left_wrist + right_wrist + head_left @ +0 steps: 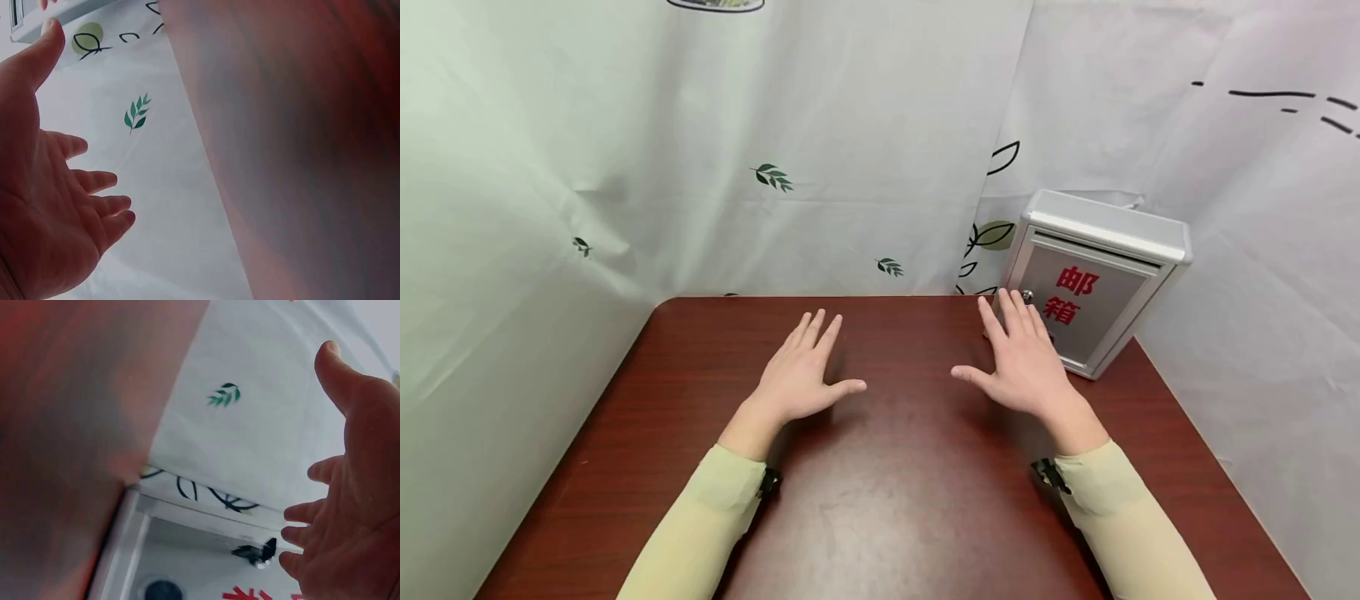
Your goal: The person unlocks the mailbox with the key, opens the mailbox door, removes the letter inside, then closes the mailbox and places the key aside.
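My left hand (799,377) hovers above the table with its fingers spread and its thumb out to the right. It holds nothing, and the left wrist view shows its bare palm (53,212). My right hand (1022,367) is also spread, thumb toward the left, with nothing in it. Nearest to it is a silver-grey metal mailbox (1105,287) with red characters on its front. In the head view the right fingertips overlap the box's left edge; I cannot tell whether they touch. The right wrist view shows the mailbox (194,544) with a dark key or lock piece (256,551).
A dark reddish-brown wooden table (880,500) lies under both hands. White cloth (850,125) printed with leaves hangs behind it and along both sides. The mailbox stands at the table's back right corner, close to the cloth.
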Tool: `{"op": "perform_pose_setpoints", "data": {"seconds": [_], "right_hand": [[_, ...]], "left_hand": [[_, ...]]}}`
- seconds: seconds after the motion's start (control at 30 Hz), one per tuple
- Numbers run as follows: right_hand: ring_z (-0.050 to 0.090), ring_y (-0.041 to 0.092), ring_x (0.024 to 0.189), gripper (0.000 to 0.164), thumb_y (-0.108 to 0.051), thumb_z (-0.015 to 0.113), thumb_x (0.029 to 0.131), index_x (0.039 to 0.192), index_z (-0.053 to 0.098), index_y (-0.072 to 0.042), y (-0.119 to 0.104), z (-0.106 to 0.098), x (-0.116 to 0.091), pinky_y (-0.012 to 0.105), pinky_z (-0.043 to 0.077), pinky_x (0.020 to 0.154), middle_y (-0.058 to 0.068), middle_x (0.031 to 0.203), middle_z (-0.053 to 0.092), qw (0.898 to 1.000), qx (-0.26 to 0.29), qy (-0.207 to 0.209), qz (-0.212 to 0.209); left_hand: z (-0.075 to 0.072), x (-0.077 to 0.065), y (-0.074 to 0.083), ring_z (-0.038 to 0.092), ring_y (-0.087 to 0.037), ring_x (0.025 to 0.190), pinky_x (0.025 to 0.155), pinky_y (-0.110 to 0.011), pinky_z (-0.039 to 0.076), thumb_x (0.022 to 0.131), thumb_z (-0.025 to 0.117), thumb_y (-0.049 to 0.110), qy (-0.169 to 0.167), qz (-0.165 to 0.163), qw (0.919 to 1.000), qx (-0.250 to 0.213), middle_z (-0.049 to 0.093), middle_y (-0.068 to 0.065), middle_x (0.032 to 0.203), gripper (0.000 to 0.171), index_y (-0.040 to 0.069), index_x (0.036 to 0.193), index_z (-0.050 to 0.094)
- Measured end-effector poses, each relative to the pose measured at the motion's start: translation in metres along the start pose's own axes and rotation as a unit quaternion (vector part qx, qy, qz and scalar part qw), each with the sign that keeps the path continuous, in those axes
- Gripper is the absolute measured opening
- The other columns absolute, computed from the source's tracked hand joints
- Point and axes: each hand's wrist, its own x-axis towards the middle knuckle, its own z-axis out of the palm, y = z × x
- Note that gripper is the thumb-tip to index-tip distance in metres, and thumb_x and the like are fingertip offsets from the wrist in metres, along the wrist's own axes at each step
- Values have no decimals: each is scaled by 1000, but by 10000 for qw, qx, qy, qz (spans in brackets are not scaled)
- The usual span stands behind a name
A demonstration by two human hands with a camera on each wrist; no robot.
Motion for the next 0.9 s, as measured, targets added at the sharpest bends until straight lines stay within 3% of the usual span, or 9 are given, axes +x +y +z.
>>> {"op": "perform_pose_setpoints", "data": {"seconds": [0.33, 0.5, 0.6, 0.7, 0.8, 0.9], "right_hand": [[9, 46, 170, 113, -54, 84, 96, 174, 26, 3, 19, -25, 0, 59, 7, 138, 31, 178, 23, 9933, 228, 1088, 325], [30, 50, 163, 95, -45, 80, 100, 167, 40, 8, 30, -32, 1, 65, 24, 133, 31, 173, 37, 9768, 343, 2094, 273], [48, 55, 147, 79, -43, 75, 102, 156, 53, 10, 37, -33, 0, 71, 36, 121, 32, 160, 53, 9524, 352, 3027, 124], [57, 59, 125, 63, -36, 72, 100, 141, 65, 11, 45, -34, 0, 72, 42, 106, 34, 139, 65, 9133, 410, 4051, 104], [56, 57, 106, 47, -26, 72, 97, 126, 72, 10, 52, -33, 2, 67, 42, 98, 32, 115, 67, 8721, 672, 4836, 325], [52, 50, 98, 34, -20, 71, 96, 114, 73, 9, 60, -32, 1, 55, 41, 95, 30, 100, 61, 8384, 967, 5311, 750]], "left_hand": [[14, 27, 21, 16, -32, 171, 136, -51, 24, 103, 64, 75, 138, 233, 9989, -375, 20, -17, 184, 111, 8, 179, 18], [17, 40, 33, 22, -29, 170, 135, -50, 28, 107, 60, 71, 208, 273, 9966, -748, 23, -13, 184, 103, 8, 178, 21], [20, 50, 39, 27, -29, 168, 134, -51, 31, 109, 59, 68, 263, 309, 9947, -948, 27, -11, 183, 99, 7, 178, 24], [23, 61, 46, 31, -28, 167, 132, -53, 35, 109, 58, 68, 296, 318, 9922, -1166, 30, -10, 182, 96, 7, 177, 27], [26, 71, 52, 35, -28, 165, 129, -55, 38, 110, 57, 68, 334, 259, 9891, -1407, 34, -9, 181, 93, 9, 177, 29], [29, 81, 59, 38, -28, 163, 128, -55, 40, 110, 57, 67, 405, 156, 9844, -1705, 38, -7, 179, 89, 14, 177, 32]]}}
